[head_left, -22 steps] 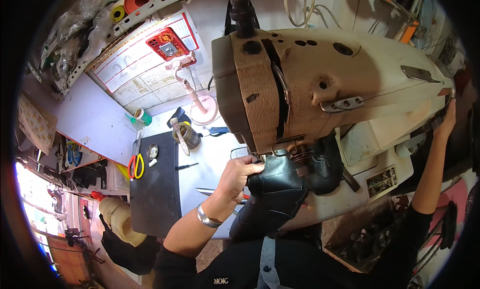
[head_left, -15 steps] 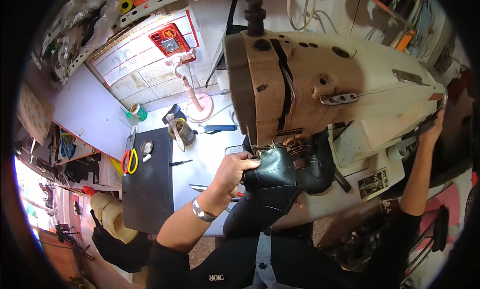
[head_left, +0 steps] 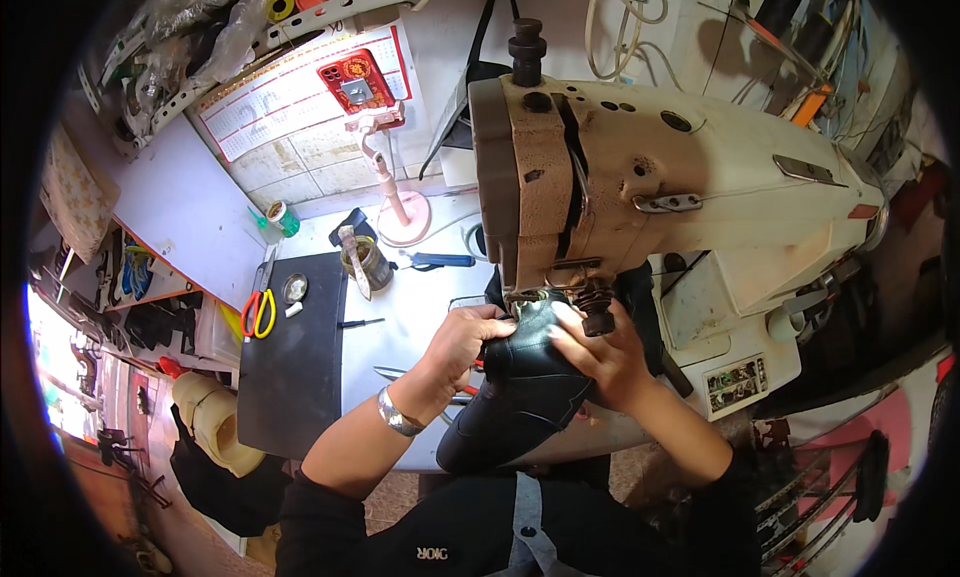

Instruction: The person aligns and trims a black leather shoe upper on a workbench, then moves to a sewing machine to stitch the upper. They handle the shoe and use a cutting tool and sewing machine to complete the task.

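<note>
A black leather boot (head_left: 520, 397) lies under the needle end of a large brown and cream sewing machine (head_left: 620, 167). My left hand (head_left: 460, 339), with a silver bracelet on its wrist, pinches the boot's edge between thumb and fingers just left of the needle area. On the other side, my right hand (head_left: 610, 357) grips the leather, its fingers lying over the top near the machine's round tension knob (head_left: 597, 319). The needle's tip and the fingertips beneath the machine head are partly hidden.
Left on the table lie a dark mat (head_left: 290, 377), scissors with red and yellow handles (head_left: 258, 313), and a brush in a jar (head_left: 370, 267). A pink stand (head_left: 405, 217) holds a red phone (head_left: 356, 81). Scissor blades (head_left: 392, 373) lie beside my left wrist.
My right hand has come from the handwheel at the machine's far right down to the boot and taken hold of it. My left hand keeps its pinch on the edge.
</note>
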{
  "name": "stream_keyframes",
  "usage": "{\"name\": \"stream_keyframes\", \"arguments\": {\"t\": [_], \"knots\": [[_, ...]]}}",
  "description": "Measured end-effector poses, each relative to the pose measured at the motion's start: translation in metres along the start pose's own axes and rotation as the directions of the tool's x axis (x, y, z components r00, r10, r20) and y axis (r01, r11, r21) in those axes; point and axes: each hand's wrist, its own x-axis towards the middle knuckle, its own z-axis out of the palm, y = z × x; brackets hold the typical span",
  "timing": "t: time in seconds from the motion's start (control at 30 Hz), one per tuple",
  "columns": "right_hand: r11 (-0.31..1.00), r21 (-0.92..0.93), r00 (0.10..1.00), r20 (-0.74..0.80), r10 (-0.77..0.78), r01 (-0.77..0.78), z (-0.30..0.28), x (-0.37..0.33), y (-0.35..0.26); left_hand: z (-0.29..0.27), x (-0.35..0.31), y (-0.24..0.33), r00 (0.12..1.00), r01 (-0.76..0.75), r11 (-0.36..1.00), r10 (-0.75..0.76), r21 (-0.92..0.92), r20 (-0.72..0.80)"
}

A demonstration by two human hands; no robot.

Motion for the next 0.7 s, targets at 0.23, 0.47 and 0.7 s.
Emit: {"name": "stream_keyframes", "arguments": {"t": [0.23,0.47,0.7], "knots": [[0.968,0.253,0.994,-0.109,0.030,-0.001,-0.002,0.039,0.000,0.003,-0.002,0.000,0.998,-0.062,0.998,0.062,0.015,0.022],[0.968,0.249,0.996,-0.088,0.033,-0.011,0.005,0.034,0.000,0.008,-0.007,-0.002,0.994,-0.097,0.993,0.100,0.064,-0.042],[0.976,0.214,0.994,-0.095,0.061,-0.040,0.000,0.038,-0.003,0.012,-0.007,-0.001,0.992,-0.113,0.993,0.111,-0.019,-0.065]]}}
